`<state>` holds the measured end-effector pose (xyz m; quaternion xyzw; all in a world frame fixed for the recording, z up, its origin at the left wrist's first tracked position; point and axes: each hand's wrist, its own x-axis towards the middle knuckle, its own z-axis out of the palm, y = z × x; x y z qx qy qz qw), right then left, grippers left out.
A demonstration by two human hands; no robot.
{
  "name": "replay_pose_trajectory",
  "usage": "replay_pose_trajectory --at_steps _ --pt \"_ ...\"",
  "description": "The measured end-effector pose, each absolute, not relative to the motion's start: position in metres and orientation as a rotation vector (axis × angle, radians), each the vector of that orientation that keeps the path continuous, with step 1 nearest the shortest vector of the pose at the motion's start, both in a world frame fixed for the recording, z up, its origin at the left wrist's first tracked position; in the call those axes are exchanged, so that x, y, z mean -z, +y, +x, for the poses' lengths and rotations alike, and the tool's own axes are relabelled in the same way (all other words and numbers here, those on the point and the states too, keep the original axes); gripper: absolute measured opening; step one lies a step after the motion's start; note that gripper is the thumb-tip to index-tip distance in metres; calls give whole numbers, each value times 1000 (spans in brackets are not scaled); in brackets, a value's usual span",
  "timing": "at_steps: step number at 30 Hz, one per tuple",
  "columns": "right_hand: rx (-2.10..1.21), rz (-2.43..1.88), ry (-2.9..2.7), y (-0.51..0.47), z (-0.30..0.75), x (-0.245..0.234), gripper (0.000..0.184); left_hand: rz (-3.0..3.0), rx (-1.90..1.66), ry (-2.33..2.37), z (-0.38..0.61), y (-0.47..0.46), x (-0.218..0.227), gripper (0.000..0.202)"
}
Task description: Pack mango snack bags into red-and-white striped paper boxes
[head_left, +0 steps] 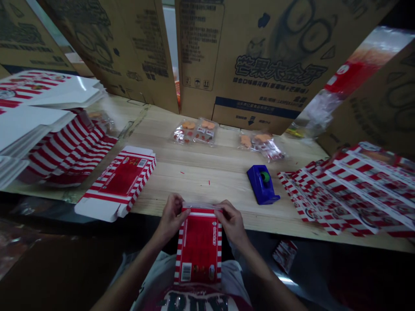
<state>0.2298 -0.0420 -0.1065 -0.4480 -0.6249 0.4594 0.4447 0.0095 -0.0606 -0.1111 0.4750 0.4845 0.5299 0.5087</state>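
Observation:
I hold a red box with red-and-white striped sides [199, 246] upright against my lap, its barcode end toward me. My left hand [170, 216] grips its top left corner with curled fingers. My right hand [231, 220] grips the top right corner the same way. Both thumbs press at the box's far end, by the front edge of the wooden table [207, 172]. A flat unfolded box [118, 183] of the same print lies on the table to the left. A blue tape dispenser [262, 185] stands to the right of my hands.
Stacks of flat striped boxes lie at the left [48, 125] and at the right [350, 190]. Several clear snack packets [194, 131] [262, 144] lie at the table's back. Tall brown cartons [259, 60] wall the far side. A small packet [284, 255] lies on the floor.

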Motion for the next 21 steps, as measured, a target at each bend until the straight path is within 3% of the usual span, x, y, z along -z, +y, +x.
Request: replay_pose_trajectory --at_steps 7,16,21 --pt "-1311 -1161 -1468 -41 234 101 27 1695 -1088 1264 -1 -64 89 20" --pt "-1316 -1223 -1685 -23 238 77 15 1585 -964 1261 -11 -45 73 13" --pt "-1431 -1180 -1702 -6 238 63 16 1297 -830 1112 -18 -28 61 22"
